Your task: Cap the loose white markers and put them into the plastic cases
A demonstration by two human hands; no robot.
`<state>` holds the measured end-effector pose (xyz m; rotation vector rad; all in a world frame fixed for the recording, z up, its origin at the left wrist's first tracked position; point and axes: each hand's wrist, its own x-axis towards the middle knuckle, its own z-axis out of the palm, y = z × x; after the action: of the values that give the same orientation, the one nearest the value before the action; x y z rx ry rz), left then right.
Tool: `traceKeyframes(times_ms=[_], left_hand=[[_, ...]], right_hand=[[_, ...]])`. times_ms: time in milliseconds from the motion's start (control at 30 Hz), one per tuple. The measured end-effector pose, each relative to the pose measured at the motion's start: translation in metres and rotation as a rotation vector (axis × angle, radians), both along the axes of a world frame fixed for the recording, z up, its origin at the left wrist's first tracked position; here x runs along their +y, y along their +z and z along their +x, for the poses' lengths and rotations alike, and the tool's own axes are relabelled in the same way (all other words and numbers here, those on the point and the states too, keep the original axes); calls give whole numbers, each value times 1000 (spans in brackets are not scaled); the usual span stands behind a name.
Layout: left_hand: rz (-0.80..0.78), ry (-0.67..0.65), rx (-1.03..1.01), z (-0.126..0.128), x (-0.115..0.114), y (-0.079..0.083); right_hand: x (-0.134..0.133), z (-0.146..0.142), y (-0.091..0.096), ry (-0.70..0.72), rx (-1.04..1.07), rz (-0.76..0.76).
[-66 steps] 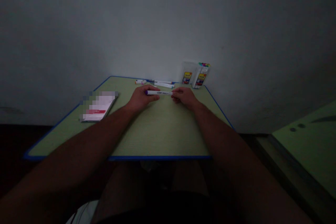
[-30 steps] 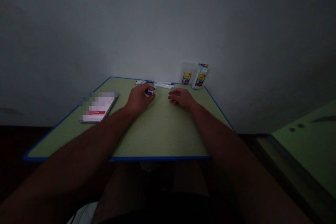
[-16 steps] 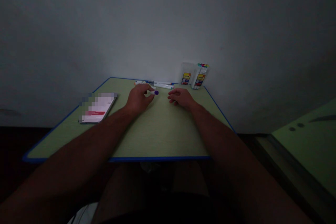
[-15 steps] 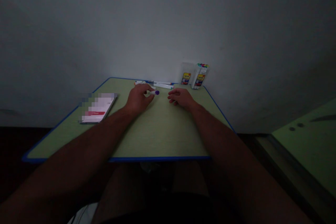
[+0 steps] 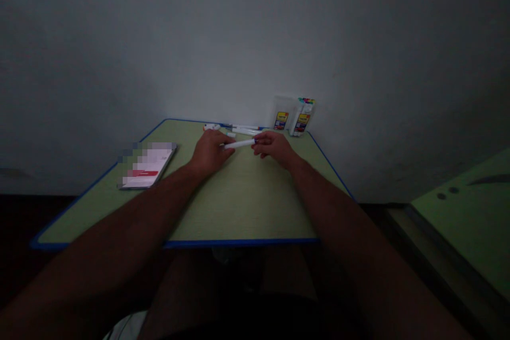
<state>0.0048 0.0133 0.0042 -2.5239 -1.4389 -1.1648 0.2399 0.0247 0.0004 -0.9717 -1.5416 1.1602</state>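
A white marker (image 5: 240, 144) lies across the gap between my two hands, just over the table (image 5: 239, 196). My left hand (image 5: 210, 151) pinches its left end between thumb and fingers. At the other end, the fingertips of my right hand (image 5: 274, 147) close on the purple tip, which they mostly cover. Behind the hands, several more white markers (image 5: 246, 131) lie along the table's back edge. A small white object with an orange end (image 5: 211, 126) lies beyond my left hand.
A clear case (image 5: 281, 114) and a case full of colour-tipped markers (image 5: 303, 118) stand upright at the back right, near the wall. A phone or tablet (image 5: 150, 166) with a lit screen lies on the left. Blue edging (image 5: 239, 243) borders the table.
The marker now extends farther right out of my left hand. My right hand, apart from it before, now grips its purple end.
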Motion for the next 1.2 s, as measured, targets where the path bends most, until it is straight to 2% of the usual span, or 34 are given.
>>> traceKeyframes(times_ms=[167, 367, 633, 900, 1200], left_hand=[[-22, 5, 20, 1, 1, -2], [-41, -12, 31, 3, -1, 1], [-112, 70, 0, 0, 1, 2], [-136, 97, -61, -3, 6, -2], [-159, 51, -75, -3, 7, -3]], right_hand=[[-4, -4, 3, 30, -20, 31], [-1, -2, 1, -25, -41, 30], [3, 8, 4, -134, 25, -44], [9, 21, 4, -215, 107, -91], [10, 26, 8, -287, 170, -91]])
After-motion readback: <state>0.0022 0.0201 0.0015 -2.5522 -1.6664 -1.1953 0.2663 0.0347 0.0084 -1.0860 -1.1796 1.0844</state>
